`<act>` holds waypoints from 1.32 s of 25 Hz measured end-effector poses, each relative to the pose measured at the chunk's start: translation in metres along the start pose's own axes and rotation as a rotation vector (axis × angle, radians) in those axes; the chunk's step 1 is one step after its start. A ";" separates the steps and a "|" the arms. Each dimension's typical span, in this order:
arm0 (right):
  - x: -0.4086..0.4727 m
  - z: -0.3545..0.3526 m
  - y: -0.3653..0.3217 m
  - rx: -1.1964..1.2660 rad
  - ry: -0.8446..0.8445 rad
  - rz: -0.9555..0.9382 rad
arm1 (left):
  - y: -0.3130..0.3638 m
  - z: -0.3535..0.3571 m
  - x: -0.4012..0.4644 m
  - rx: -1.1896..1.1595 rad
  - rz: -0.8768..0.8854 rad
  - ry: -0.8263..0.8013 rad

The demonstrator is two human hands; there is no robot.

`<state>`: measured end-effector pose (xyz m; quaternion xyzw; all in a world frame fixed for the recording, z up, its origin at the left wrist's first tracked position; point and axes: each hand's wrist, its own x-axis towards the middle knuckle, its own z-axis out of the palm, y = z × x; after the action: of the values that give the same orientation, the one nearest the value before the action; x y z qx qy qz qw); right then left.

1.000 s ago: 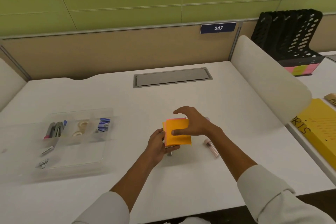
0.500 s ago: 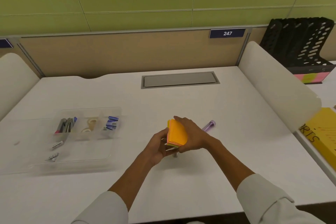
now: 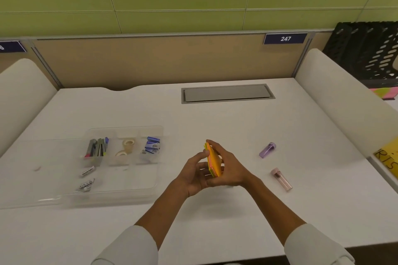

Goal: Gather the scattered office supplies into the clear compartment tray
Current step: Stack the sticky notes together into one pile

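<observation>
An orange pad of sticky notes (image 3: 213,162) stands on edge above the desk, held between both hands. My left hand (image 3: 193,176) grips its left side and my right hand (image 3: 230,169) curls over its right side. The clear compartment tray (image 3: 129,187) lies to the left on the white desk. Its back compartments hold markers (image 3: 98,147), tape rolls (image 3: 127,146) and blue packets (image 3: 152,145). Two small labelled pieces (image 3: 87,177) lie in its front part. A purple tube (image 3: 267,150) and a pink tube (image 3: 281,179) lie on the desk right of my hands.
A grey cable hatch (image 3: 227,93) is set in the desk at the back. White rounded dividers (image 3: 344,101) flank the desk. A black file rack (image 3: 370,51) and a yellow folder (image 3: 387,157) sit beyond the right divider.
The pad has turned from lying flat to standing on edge between my hands. The view has shifted, bringing the tray and both tubes further into sight.
</observation>
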<state>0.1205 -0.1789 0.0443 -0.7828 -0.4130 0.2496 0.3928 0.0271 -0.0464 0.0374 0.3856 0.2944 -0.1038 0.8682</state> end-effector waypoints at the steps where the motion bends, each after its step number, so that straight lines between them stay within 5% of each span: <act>1: 0.002 0.006 -0.006 -0.013 -0.007 0.007 | 0.003 -0.006 -0.003 0.009 -0.006 -0.004; 9: 0.034 0.045 -0.063 -0.125 -0.035 0.008 | 0.041 -0.060 -0.049 0.057 0.033 -0.012; 16: 0.113 0.131 -0.144 -0.517 -0.224 -0.056 | 0.091 -0.199 -0.123 0.824 0.936 0.748; 24: 0.158 0.211 -0.177 -0.759 -0.347 -0.070 | 0.078 -0.322 -0.163 1.559 0.785 0.556; 33: 0.164 0.219 -0.184 -0.786 -0.390 -0.029 | 0.073 -0.329 -0.154 1.827 0.629 0.599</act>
<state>-0.0312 0.1135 0.0600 -0.8052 -0.5538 0.2113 -0.0167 -0.2092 0.2362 -0.0012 0.9729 0.1931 0.0451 0.1188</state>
